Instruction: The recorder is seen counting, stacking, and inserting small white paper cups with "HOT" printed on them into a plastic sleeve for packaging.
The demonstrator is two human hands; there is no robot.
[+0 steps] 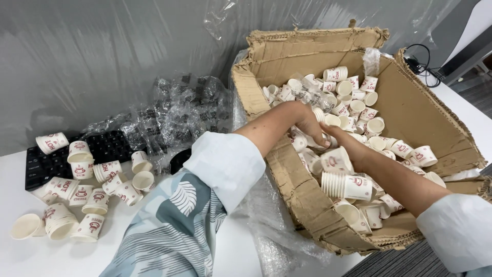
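We note a white table (20, 256) carrying all items, set against a grey wall covered in plastic sheeting. On its right side stands a large torn cardboard box (420, 118), open at the top, its near wall ragged and bent outward. Crumpled clear plastic wrap (174, 113) lies between the box and a black keyboard (46, 164) at the left, partly over the keyboard's right end.

We reach into the box with both arms, in white cuffs over a patterned blue-grey garment. The box holds loose paper cups (359, 107), white with red print, lying in all directions across its floor. A second group of scattered cups (82, 205) lies on the table at the left, in front of and on the keyboard; some are nested in short stacks, some upright, some on their sides.

Our left hand (310, 123) is inside the box, fingers curled down among the cups near the box's middle; we cannot tell whether it grips one. Our right hand (348, 146) is just beside it, fingers closed around a single cup (335, 160) held mouth upward. Directly below that hand a nested stack of cups (346, 185) lies on its side in the box.
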